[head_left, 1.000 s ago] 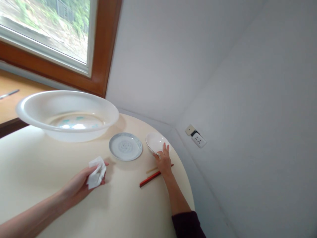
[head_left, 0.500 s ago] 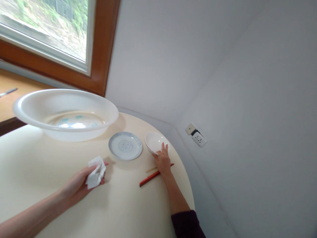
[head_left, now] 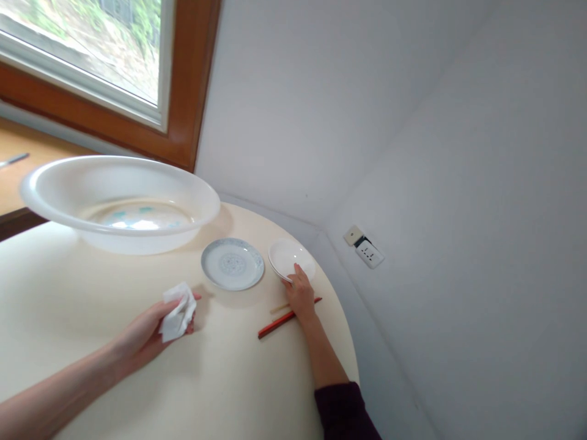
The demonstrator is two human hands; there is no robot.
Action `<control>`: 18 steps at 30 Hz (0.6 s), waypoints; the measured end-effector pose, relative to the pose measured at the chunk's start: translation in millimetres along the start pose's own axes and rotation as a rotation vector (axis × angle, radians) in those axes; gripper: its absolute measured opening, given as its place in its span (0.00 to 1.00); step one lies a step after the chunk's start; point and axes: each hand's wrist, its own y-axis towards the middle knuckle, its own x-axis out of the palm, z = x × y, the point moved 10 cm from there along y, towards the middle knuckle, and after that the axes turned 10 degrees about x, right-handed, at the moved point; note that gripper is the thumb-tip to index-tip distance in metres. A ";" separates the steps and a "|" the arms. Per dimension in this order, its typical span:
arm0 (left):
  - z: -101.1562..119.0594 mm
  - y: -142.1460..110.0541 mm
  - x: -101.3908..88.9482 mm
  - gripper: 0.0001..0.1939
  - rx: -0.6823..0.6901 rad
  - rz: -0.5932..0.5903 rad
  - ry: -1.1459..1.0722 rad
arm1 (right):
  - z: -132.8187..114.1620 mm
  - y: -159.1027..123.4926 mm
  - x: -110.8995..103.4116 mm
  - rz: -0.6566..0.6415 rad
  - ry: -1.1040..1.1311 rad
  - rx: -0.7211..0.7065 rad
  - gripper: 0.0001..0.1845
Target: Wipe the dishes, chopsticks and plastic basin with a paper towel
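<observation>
A crumpled white tissue (head_left: 180, 313) is held in my left hand (head_left: 149, 333), just above the table and in front of a blue-patterned plate (head_left: 233, 264). My right hand (head_left: 300, 294) has the near rim of a white bowl (head_left: 288, 255) pinched, fingers over the inner side and thumb at the outer edge. A second rim shows beneath it, so the bowl seems stacked on another. Red chopsticks (head_left: 277, 326) and a paler wooden stick (head_left: 279, 308) lie partly under my right hand and wrist.
A large translucent plastic basin (head_left: 123, 229) stands at the back left of the round cream table (head_left: 229, 373). Behind are a wood-framed window (head_left: 190, 91) and a ledge holding a thin grey object (head_left: 14, 160). A wall socket (head_left: 369, 253) is at the right.
The fingers of my right hand have drawn together on the bowl's rim, where they were spread before. My left hand keeps the tissue. The whole view has shifted slightly.
</observation>
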 end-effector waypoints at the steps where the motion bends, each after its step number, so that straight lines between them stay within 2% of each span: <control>1: 0.2 -0.1 0.0 0.05 0.001 0.000 0.003 | 0.1 0.2 0.2 -0.004 0.001 -0.002 0.06; 9: 0.3 1.2 -0.1 0.05 0.007 -0.001 0.007 | 5.3 1.6 4.0 0.001 0.012 0.007 0.09; 18: 0.3 1.2 -0.7 0.06 0.006 -0.011 0.021 | 10.1 2.8 5.0 0.014 0.038 0.030 0.19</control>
